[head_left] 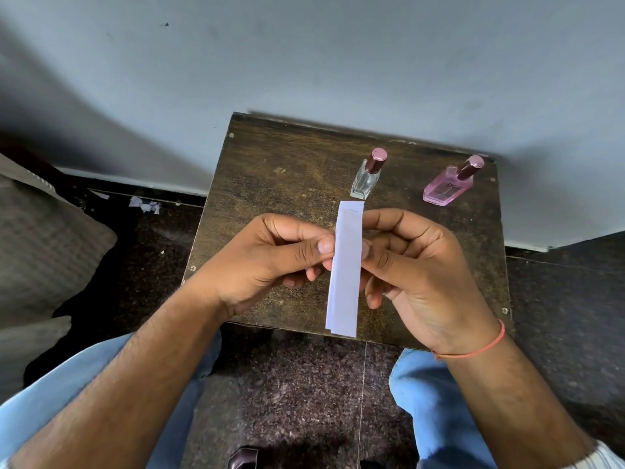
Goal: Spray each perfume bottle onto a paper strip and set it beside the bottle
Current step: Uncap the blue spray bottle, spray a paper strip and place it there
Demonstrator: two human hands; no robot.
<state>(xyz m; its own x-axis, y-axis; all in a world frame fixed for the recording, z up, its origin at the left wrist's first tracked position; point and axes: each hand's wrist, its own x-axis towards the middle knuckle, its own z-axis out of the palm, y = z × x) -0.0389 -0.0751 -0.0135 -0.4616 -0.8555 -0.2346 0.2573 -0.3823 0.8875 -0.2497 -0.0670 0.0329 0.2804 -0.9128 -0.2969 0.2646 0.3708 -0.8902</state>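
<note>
Dark, scuffed wood makes up the small table (270,184) set against a grey wall, and everything for the job sits on or above it. Over its near half the left hand (270,262) and right hand (416,272) meet, each pinching one long edge of the white paper strips (345,265) between thumb and fingertips; layered ends at top and bottom suggest more than one strip stacked together, though how many I cannot tell. At the far side stand the pink perfume bottle (446,184), towards the right corner, and the clear perfume bottle (367,177), just beyond the top of the strips; both are capped and upright, with no strip lying beside either. The step in hand looks like peeling a single strip off the stack. To do it well, slide the thumbs in opposite directions so the layers shear apart, keep the pinch light so the paper does not crease, and lift one strip free before laying the spares down well apart from the bottles.
</note>
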